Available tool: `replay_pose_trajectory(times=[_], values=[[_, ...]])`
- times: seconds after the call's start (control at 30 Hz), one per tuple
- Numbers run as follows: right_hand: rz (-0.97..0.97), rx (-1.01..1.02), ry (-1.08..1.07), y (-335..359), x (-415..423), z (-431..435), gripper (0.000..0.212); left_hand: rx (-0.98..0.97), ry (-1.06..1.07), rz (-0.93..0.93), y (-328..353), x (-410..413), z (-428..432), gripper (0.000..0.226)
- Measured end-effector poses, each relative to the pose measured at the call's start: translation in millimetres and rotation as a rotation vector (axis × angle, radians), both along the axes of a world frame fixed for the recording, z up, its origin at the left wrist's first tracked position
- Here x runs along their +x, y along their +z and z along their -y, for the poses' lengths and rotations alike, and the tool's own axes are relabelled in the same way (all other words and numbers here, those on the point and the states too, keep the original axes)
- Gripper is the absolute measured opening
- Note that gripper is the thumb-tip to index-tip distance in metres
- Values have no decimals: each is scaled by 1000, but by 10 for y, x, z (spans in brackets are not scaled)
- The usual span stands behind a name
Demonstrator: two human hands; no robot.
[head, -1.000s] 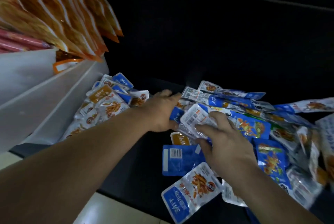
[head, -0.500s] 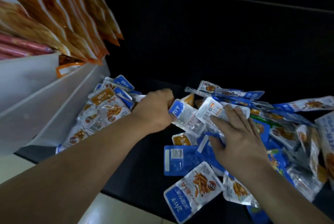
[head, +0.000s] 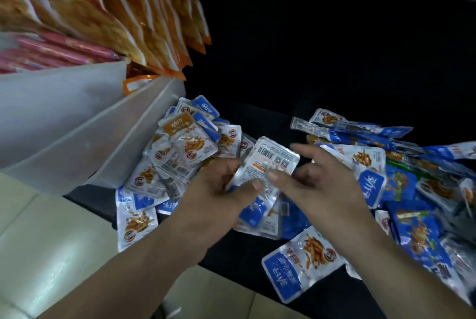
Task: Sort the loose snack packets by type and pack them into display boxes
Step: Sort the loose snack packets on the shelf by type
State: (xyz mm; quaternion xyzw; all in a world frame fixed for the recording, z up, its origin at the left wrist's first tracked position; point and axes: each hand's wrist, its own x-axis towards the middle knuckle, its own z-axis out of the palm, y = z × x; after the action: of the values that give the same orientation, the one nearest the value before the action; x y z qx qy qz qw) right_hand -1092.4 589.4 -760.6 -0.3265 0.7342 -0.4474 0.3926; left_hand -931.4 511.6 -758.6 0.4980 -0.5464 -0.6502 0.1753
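My left hand (head: 219, 197) grips a small stack of silver-and-blue snack packets (head: 268, 164), the top one showing its barcode side. My right hand (head: 319, 184) is right beside it, thumb on the top packet's edge, fingers spread above the stack. A sorted heap of similar white-and-blue packets (head: 180, 154) lies to the left against a white box. A mixed pile of blue packets (head: 401, 184) spreads to the right. One blue-and-white packet (head: 301, 262) lies alone near the front edge.
White display boxes (head: 77, 123) stand at the left, holding large orange bags (head: 123, 9) and pink packets (head: 51, 50). The packets lie on a black surface (head: 231, 117). Pale floor tiles (head: 51, 254) show below the front edge.
Both hands pulled back from the right pile toward me. The left hand now holds a gathered stack with a barcode-side packet on top. The right hand lifted off the pile to meet it.
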Motion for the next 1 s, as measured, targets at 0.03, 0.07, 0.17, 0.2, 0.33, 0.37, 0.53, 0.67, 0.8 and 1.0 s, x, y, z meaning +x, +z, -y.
replay_pose_trajectory(times=[0.03,0.07,0.17,0.2,0.33,0.37,0.53,0.67,0.8,1.0], values=[[-155,52,41,-51,-26,-31,50,-32,59,23,-32,34,46,25],[-346,127,125,-111,-62,-53,55,-79,129,49,-57,70,121,26],[-814,406,527,-262,-142,-55,72,-262,233,96,-45,164,430,18],[-840,465,593,-279,-151,-44,77,-337,216,138,-55,206,550,17],[-866,448,621,-326,-155,9,82,-732,88,552,-137,413,810,43],[-877,417,608,-368,-167,14,81,-834,65,630,-159,442,782,51],[-892,219,461,-570,-258,94,35,-923,-26,479,-290,363,388,54],[-781,-34,278,-502,-244,107,24,-937,-35,362,-444,295,190,28],[-496,-81,140,-290,-185,143,18,-735,-144,345,-489,222,35,15],[-98,-40,-63,17,71,233,13,-142,-89,32,-350,53,-80,10]])
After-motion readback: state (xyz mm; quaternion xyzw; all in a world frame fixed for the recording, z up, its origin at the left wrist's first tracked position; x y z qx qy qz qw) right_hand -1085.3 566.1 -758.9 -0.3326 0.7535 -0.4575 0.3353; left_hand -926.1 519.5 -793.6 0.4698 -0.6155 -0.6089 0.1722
